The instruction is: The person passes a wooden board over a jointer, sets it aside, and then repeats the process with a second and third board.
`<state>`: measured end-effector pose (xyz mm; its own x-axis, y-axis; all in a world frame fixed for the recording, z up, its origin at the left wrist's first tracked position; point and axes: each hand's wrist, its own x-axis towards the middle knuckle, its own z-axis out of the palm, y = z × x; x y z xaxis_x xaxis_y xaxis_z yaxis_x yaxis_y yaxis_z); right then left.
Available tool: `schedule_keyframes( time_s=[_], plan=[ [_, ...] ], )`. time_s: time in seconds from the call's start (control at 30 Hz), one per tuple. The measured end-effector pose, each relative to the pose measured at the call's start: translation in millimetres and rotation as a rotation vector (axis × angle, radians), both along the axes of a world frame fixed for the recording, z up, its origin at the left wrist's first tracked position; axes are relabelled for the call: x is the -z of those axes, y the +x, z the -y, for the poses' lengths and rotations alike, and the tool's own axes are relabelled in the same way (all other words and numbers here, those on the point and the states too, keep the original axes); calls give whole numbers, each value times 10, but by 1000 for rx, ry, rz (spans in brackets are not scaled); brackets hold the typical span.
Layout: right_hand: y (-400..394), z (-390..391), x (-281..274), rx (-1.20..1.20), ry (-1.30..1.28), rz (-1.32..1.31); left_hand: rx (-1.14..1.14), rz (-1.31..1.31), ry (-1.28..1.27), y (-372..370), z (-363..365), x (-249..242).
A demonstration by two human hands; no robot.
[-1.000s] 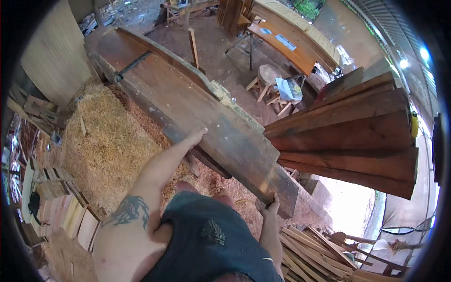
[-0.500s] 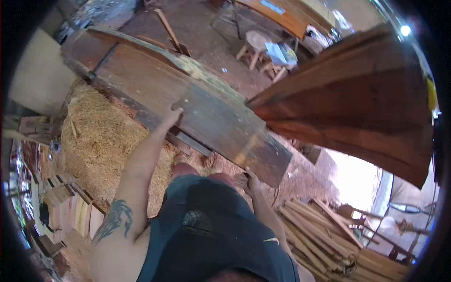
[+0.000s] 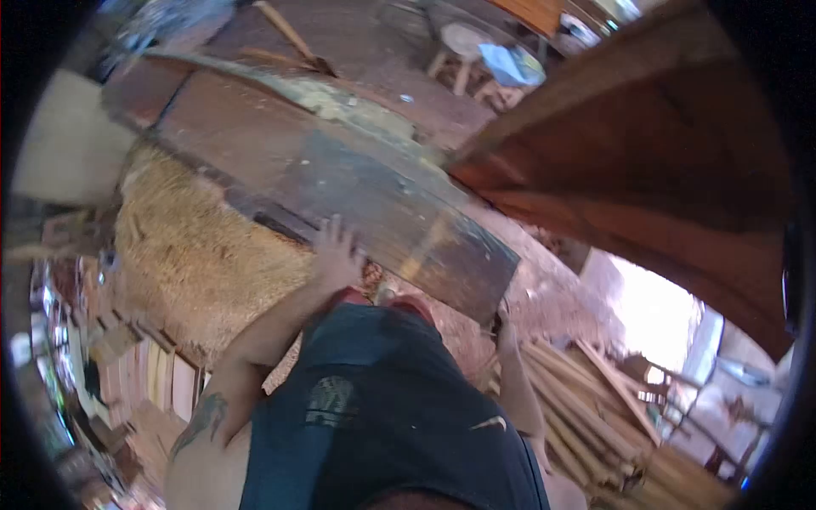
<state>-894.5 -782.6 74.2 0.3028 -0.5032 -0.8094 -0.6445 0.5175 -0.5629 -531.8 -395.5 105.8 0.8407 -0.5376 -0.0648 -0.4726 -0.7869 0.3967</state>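
A long wooden workbench point(image 3: 246, 110) runs diagonally across the view, its right end topped by a darker, worn surface point(image 3: 365, 187). At its near edge lies my left hand point(image 3: 340, 255), fingers spread and empty, the tips over the edge of the top. My right hand point(image 3: 503, 327) is at the bench's right front corner; its fingers are blurred and partly hidden, so I cannot tell whether they grip anything.
Sawdust point(image 3: 195, 246) is heaped on the near left side. Sawn wood strips point(image 3: 586, 416) lie at lower right, and cut boards point(image 3: 153, 374) at lower left. A large brown sheet point(image 3: 637, 153) hangs beyond the right end. A stool point(image 3: 461, 47) stands at the back.
My left hand has come back from the bench top to its near edge and its fingers have spread. My right hand has slid right along the edge to the corner.
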Motion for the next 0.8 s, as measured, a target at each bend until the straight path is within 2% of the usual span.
schedule_keyframes(
  time_s=[0.03, 0.07, 0.13, 0.17, 0.2, 0.37, 0.47, 0.57, 0.6, 0.67, 0.73, 0.8],
  plan=[
    [139, 45, 93, -86, 47, 82, -14, 3, 23, -73, 73, -76],
    [339, -60, 206, -171, -159, 201, -31, 11, 44, -115, 145, -150],
    [351, -4, 495, -346, -313, 157, -55, -75, 56, -112, 188, -211],
    [234, 160, 683, -437, -270, -31, -68, -78, 52, -84, 158, -220],
    [285, 147, 695, -434, -294, -43, -76, -84, 41, -51, 169, -210],
    [952, -276, -187, -384, -172, -98, -153, -114, 124, 251, 257, -299],
    [1231, -373, -197, -419, -92, -13, -304, -127, 108, 577, 382, -215],
    [1557, -443, -146, -575, -159, -45, -424, -89, 149, 956, 444, -127],
    [1762, -575, -392, -570, -149, -52, -466, -90, 144, 1056, 480, -86],
    [2023, -652, -399, -608, -168, -51, -553, -87, 137, 1320, 484, -54],
    [2252, -756, -421, -636, -220, -28, -589, -63, 155, 1520, 441, -59],
    [2423, -796, -302, -663, -159, 16, -611, -39, 179, 1677, 375, -92]
  ],
)
